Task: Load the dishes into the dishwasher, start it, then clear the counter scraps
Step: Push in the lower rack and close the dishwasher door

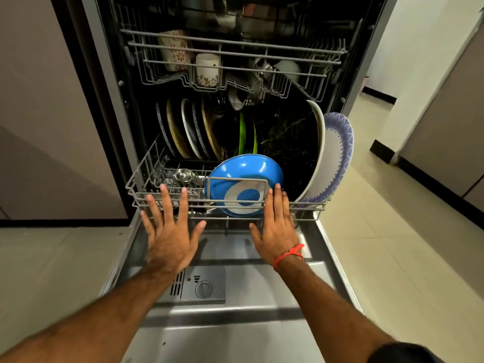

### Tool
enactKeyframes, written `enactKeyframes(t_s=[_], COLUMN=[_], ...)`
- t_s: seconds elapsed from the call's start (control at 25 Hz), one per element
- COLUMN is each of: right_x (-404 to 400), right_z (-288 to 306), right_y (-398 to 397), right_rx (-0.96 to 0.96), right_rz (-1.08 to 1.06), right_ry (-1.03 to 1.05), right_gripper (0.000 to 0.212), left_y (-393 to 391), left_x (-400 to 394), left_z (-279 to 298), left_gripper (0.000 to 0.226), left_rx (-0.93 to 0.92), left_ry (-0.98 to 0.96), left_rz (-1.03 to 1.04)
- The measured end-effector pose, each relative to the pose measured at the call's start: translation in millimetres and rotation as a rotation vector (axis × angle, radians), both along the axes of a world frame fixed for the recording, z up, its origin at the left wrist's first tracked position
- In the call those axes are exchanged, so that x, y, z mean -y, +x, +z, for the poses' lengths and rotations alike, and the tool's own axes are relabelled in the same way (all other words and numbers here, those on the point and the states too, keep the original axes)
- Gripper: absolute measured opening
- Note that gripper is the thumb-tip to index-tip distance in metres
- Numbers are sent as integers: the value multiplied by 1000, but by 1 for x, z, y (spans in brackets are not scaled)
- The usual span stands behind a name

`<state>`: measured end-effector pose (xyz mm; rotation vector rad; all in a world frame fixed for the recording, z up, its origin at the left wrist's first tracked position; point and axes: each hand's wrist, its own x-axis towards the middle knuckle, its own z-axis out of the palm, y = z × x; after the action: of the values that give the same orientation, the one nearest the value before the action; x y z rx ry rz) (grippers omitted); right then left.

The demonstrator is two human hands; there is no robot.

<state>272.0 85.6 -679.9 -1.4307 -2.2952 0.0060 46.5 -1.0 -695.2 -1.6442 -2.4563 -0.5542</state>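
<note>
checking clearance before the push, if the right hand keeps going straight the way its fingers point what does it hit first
The right hand would most likely meet the lower rack's front rail, then the blue bowl behind it; depth is unclear.

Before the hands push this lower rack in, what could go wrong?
The big patterned plate leans out past the lower rack's right side, so it may strike the dishwasher frame. The blue bowl lies loose against the front wire and might shift. Both the left hand and right hand press with flat fingers, not gripping.
</note>
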Motion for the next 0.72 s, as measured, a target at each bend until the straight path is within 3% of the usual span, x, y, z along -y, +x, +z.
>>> enactKeyframes(t_s=[0.28,0.72], right_x=[-45,-112], right_z=[14,17], right_y=[-15,-31], right_rx=[57,58], right_rz=[32,97], right_ry=[-72,-173], right_gripper=[110,113], left_y=[-20,-32], left_x=[-32,-87], left_z=[26,48], left_gripper=[95,89], left_rx=[7,-55], left_ry=[-83,-238], left_rz=[-59,-20])
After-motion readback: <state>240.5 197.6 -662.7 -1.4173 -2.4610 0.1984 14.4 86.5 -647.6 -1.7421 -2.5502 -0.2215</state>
